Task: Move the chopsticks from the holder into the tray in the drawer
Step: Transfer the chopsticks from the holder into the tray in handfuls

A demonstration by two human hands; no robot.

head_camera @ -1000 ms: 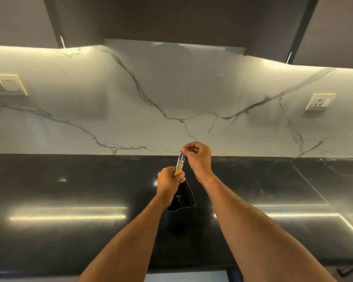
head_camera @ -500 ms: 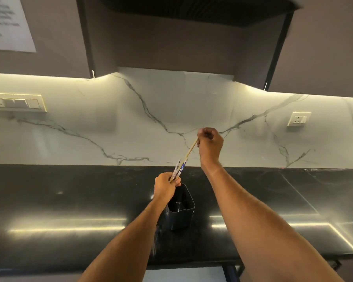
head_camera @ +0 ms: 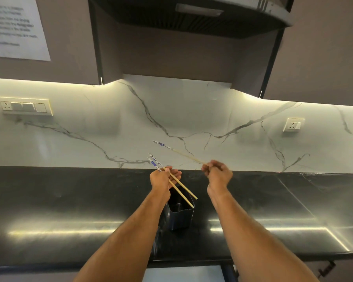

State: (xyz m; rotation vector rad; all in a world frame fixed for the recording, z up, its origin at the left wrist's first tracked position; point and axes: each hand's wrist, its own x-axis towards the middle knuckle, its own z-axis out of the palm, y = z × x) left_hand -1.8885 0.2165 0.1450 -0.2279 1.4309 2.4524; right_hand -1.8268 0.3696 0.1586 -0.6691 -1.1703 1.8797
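Nearest the camera, two bare forearms reach forward over the front edge of the black countertop point(head_camera: 69, 210). Half a second ago the right hand point(head_camera: 219, 175) was raised higher, drawing one chopstick up out of the bunch at the left hand; now it has come down and swung out to the right, well apart from the left hand point(head_camera: 164, 179), and the single chopstick point(head_camera: 179, 152) is fully free. The right fingers are curled tight, pinching its plain wooden tip, with the patterned blue-and-white end slanting up to the left in front of the wall. The left hand, which was closed low over the holder, has lifted a little; its thumb and fingers pinch two chopsticks point(head_camera: 176, 186) near their patterned ends, the other fingers loosely spread, and the plain tips slope down to the right over the holder's mouth.

The dark holder point(head_camera: 180, 217) stands on the countertop just beneath the left hand; the part of its inside that shows holds nothing, though the left wrist hides its near left corner.

Beyond lies the white veined backsplash point(head_camera: 90, 123), with a switch panel point(head_camera: 25, 106) at left and a socket point(head_camera: 293, 124) at right. Above hang dark cabinets, a range hood point(head_camera: 192, 19) and a blurred printed notice point(head_camera: 14, 27)
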